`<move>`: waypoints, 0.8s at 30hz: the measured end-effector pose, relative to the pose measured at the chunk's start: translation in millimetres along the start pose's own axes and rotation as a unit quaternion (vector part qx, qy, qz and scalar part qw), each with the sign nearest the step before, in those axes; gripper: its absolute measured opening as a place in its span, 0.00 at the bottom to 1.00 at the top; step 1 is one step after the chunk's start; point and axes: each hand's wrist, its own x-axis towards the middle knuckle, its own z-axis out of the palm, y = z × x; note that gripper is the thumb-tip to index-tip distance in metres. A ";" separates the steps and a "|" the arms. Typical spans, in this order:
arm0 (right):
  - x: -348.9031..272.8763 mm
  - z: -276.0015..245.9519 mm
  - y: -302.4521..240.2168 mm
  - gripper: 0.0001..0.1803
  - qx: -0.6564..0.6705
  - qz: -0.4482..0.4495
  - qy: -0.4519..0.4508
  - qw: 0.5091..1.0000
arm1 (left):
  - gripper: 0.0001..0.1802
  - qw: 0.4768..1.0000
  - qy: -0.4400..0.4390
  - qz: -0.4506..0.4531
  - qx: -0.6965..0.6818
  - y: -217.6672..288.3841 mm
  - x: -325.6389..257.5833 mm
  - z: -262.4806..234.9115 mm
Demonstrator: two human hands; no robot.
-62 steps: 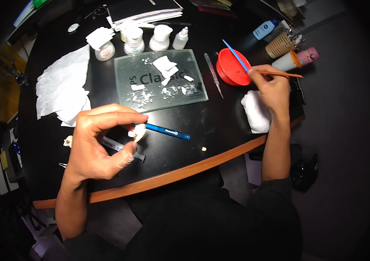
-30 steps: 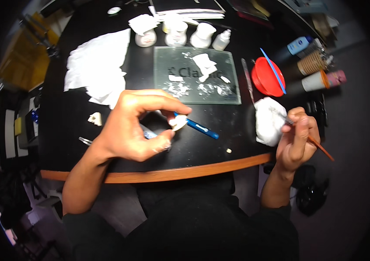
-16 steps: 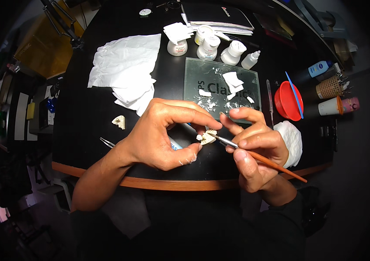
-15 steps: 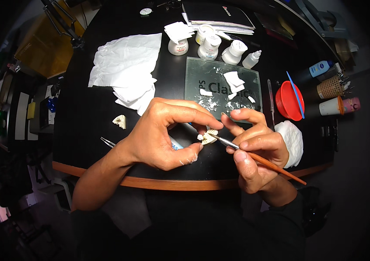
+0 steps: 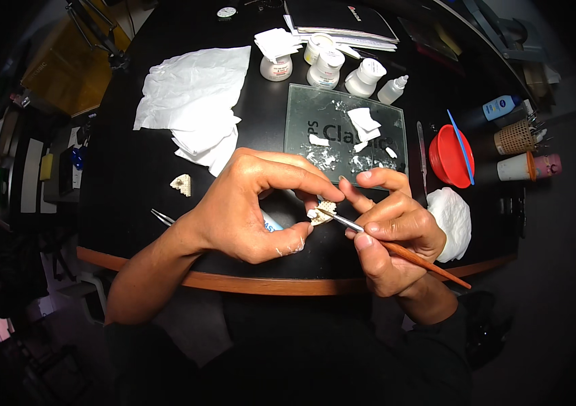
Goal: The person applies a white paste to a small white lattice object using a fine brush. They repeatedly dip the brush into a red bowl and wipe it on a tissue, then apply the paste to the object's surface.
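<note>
My left hand (image 5: 251,206) pinches a small off-white tooth-like piece (image 5: 322,211) between thumb and fingertips, above the black table's (image 5: 119,203) near edge. My right hand (image 5: 389,233) holds a thin brush with an orange-brown handle (image 5: 403,252); its metal ferrule and tip touch the small piece. Both hands meet just in front of a glass mixing slab (image 5: 345,132) that carries white paste dabs and paper scraps. A blue pen lies mostly hidden under my left hand.
Crumpled white tissues (image 5: 193,108) lie at the left. Several small white jars and a dropper bottle (image 5: 332,64) stand behind the slab. A red bowl (image 5: 454,155), cups (image 5: 528,166), a white wad (image 5: 452,215), another small tooth piece (image 5: 181,184) and tweezers (image 5: 161,216) surround the hands.
My right hand came back from the red bowl at the right with the brush and now touches its tip to the piece in my left hand. The head view shifted.
</note>
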 end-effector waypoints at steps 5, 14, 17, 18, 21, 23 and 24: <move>1.8 0.6 -0.6 0.11 -0.001 -0.001 -0.004 1.000 | 0.24 1.000 0.006 -0.004 0.002 4.0 -1.0 -0.5; 0.9 -0.8 0.2 0.11 0.001 0.002 -0.006 1.000 | 0.25 1.000 0.007 -0.011 0.000 2.2 -1.0 0.2; 1.8 0.1 -0.6 0.10 -0.001 0.000 -0.006 1.000 | 0.25 1.000 0.007 -0.007 0.004 2.3 -0.7 0.1; 1.8 0.5 -0.5 0.10 -0.004 0.000 -0.004 1.000 | 0.25 1.000 0.007 -0.007 0.003 1.8 -0.8 0.0; 2.4 0.3 -0.9 0.10 -0.003 0.002 -0.008 1.000 | 0.25 1.000 0.006 -0.005 0.003 1.6 -0.7 -0.5; 2.5 0.3 -1.5 0.10 -0.004 0.002 -0.009 1.000 | 0.25 1.000 0.004 -0.004 0.004 1.4 -0.9 -0.7; 2.5 0.2 -1.9 0.10 -0.004 0.003 -0.011 1.000 | 0.25 1.000 0.004 -0.002 0.003 1.0 -1.0 -0.6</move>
